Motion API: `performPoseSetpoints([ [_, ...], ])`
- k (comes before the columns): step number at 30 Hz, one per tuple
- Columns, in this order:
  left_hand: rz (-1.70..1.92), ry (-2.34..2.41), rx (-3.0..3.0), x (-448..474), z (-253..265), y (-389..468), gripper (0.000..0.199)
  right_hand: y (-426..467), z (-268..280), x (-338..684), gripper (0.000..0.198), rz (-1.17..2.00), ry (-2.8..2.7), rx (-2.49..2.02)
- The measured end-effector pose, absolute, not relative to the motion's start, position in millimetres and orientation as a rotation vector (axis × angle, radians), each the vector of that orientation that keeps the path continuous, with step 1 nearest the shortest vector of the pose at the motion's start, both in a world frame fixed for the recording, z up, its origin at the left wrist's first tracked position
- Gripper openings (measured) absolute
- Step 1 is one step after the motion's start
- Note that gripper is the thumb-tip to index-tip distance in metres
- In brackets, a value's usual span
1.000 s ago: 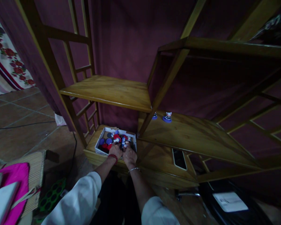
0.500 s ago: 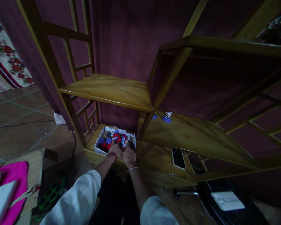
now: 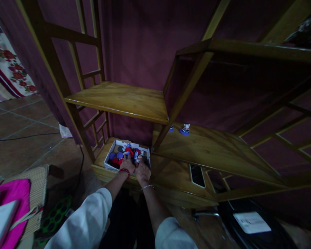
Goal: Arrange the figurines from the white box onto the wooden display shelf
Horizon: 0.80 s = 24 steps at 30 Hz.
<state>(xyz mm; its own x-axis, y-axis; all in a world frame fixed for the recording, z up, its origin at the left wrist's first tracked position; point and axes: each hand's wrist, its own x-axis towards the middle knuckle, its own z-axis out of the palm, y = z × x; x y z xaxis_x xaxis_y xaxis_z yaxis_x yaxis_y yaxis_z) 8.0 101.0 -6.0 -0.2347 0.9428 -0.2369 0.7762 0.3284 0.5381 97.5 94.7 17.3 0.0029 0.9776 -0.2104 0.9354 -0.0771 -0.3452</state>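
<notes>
A shallow white cardboard box (image 3: 110,167) sits on the low wooden shelf, filled with several small figurines (image 3: 129,152) in red, white and blue with purple round bases. My left hand (image 3: 127,166), with a red bead bracelet at the wrist, reaches over the box's front edge; its fingers are apart and rest among the figurines. Beside it on the right is my right hand (image 3: 143,171), with a silver bangle. Its fingers are curled at a blue-and-white figurine (image 3: 136,156) in the box; the fingertips are partly hidden.
Another figurine (image 3: 186,129) on a purple base stands on the right shelf (image 3: 217,148), with one more partly behind the slanted post. A phone (image 3: 197,175) lies on the lower ledge. An upper shelf (image 3: 121,97) overhangs the box. A black stool (image 3: 251,224) stands lower right.
The fingers of my left hand have shifted slightly and spread over the figurines. My right hand stays almost in place. The box and the standing figurines have not moved.
</notes>
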Motion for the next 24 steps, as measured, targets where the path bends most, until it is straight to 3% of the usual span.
performPoseSetpoints([
  [24, 0.445, 2.083, 1.369, 6.8, -5.1, 104.9, 0.072, 93.3, 18.1, 97.0, 0.032, 0.584, -2.074, -2.144],
])
